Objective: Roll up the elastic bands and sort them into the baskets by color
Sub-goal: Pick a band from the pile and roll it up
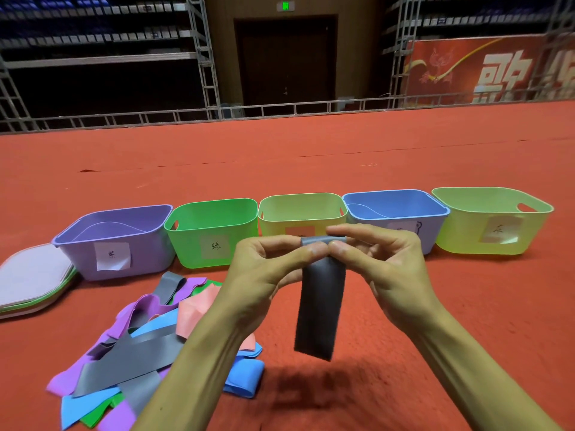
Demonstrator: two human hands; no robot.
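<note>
Hanging in the air above the red carpet (404, 384), the grey elastic band (320, 309) is held by its top edge, which is folded or rolled over into a narrow lip; the blur makes it hard to tell which. Its lower edge dangles free, clear of the floor, with its shadow on the carpet beneath. The left hand (264, 275) pinches the lip's left end between thumb and curled fingers, and the right hand (382, 269) pinches the right end the same way, the two thumbs touching in the middle. Bare carpet lies below and to the right of the band. To the lower left, partly under the left forearm, a loose pile of bands (130, 359) in purple, grey, blue, pink and green lies overlapping on the floor. Beyond the hands, five baskets stand in a row, sides nearly touching: a purple basket (77, 259), a green basket (186, 244), a pale yellow-green basket (280, 225), a blue basket (395, 216) and a second yellow-green basket (460, 234) set slightly apart at the right end. Each bears a paper label. A stack of flat lids (31, 278) lies beside the purple basket. Open carpet stretches behind the row to a metal railing (155, 116).
</note>
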